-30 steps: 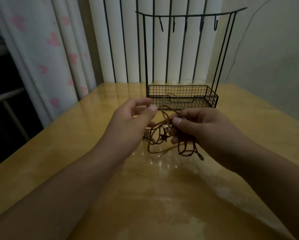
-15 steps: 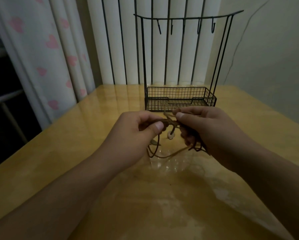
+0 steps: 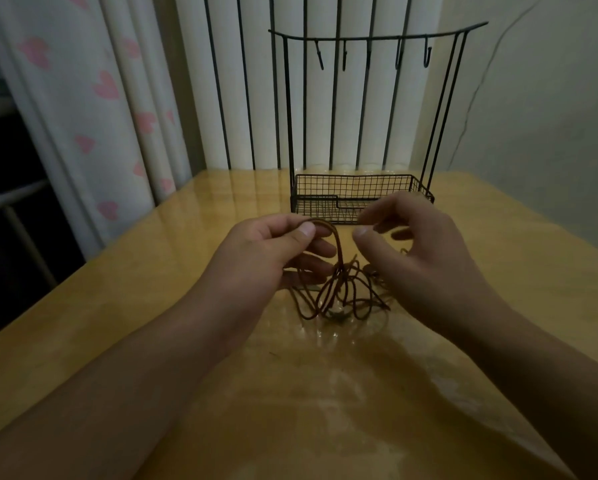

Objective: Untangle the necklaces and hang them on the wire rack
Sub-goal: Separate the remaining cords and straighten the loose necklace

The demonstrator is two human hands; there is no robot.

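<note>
A tangle of brown cord necklaces [image 3: 339,296] droops onto the wooden table [image 3: 152,306] between my hands. My left hand [image 3: 269,258] pinches a loop of cord between thumb and forefinger and lifts it. To the right of the tangle hovers my right hand [image 3: 415,258], its fingers loosely spread and a little blurred, holding nothing that I can see. The black wire rack [image 3: 363,197] stands just behind my hands, with a mesh basket at its base and several bare hooks [image 3: 397,58] along its top bar.
A curtain with pink hearts [image 3: 93,109] hangs at the left, beside the table's left edge. White vertical panels with dark bars [image 3: 242,98] rise behind the rack. A plain wall [image 3: 539,109] closes the right side.
My right hand has let go of the cords and opened, drifting right. My left hand keeps its pinch and has raised a loop; the tangle now sags onto the table.
</note>
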